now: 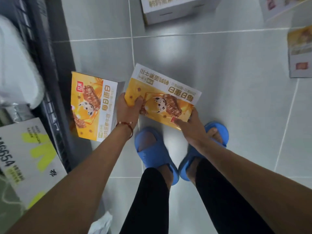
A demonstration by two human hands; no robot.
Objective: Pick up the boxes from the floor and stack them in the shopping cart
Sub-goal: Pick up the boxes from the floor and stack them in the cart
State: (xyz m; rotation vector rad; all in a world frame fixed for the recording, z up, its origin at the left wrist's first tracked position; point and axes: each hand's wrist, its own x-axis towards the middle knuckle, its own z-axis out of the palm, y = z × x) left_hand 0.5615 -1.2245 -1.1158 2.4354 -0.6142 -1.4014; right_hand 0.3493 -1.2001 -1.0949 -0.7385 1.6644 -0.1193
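Note:
A yellow and white snack box (162, 97) is held flat above the tiled floor, just in front of my feet. My left hand (127, 110) grips its left edge, thumb on the printed top. At the near right corner, my right hand (191, 126) holds the box with fingers spread around that corner. A second box of the same kind (92, 107) is just left of my left hand, against the side of the dark shopping cart (50, 68). Whether it rests on the floor I cannot tell.
Inside the cart lie a white box with yellow-green print (28, 157) and a white bag (15, 65). More boxes are on the floor: one at the far top (170, 10), one at the top right (280, 5), one at the right edge (300, 51). My blue slippers (148, 146) stand below the held box.

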